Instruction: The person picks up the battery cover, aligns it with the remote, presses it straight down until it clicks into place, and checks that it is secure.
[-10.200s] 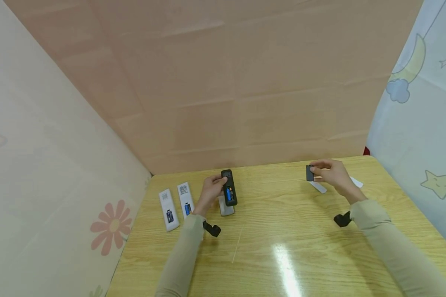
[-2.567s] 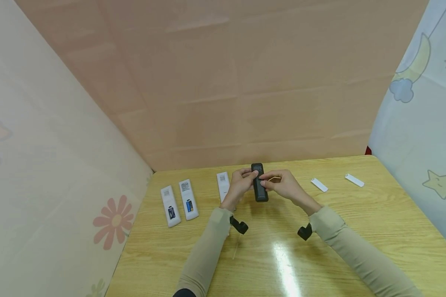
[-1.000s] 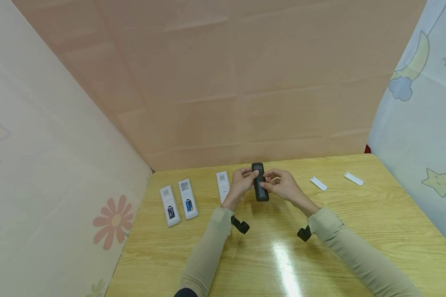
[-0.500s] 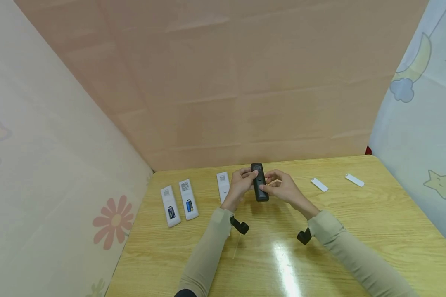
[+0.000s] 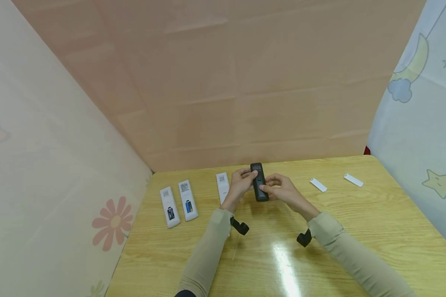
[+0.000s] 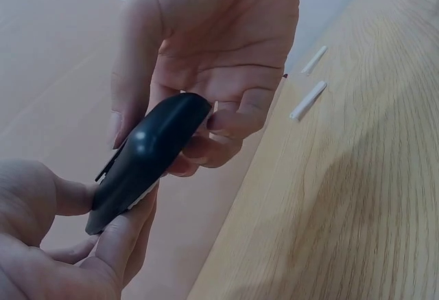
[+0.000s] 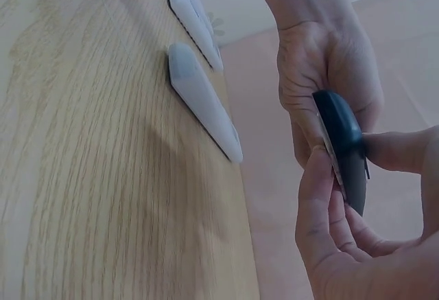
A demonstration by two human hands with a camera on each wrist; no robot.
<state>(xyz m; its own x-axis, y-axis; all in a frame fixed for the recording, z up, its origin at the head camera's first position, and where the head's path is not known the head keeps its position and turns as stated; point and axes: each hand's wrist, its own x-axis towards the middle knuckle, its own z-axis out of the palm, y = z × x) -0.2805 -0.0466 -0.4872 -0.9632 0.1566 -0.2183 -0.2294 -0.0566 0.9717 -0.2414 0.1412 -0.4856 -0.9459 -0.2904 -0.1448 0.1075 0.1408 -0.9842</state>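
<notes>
A black remote control [image 5: 259, 180] is held back side up over the far middle of the table. My left hand [image 5: 240, 186] grips its upper part, thumb on the back and fingers underneath. My right hand [image 5: 285, 192] pinches the lower part, its thumb pressing on the black battery cover [image 6: 104, 168]. That cover lies over the battery compartment, and its thin edge stands slightly off the back in the left wrist view. The batteries of this remote are hidden. In the right wrist view the remote [image 7: 337, 123] appears edge-on between both hands.
White remotes lie on the wooden table [image 5: 342, 247]: two with batteries exposed, one far left [image 5: 167, 199] and one beside it [image 5: 185, 193]; a third [image 5: 222, 185] sits partly behind the left arm. Two white battery covers [image 5: 318, 185] [image 5: 353, 180] lie at the right.
Ten seconds ago my right hand held the black cover apart at the right; now it is on the remote, which has moved right. Lately the right thumb slid slightly down the back.
</notes>
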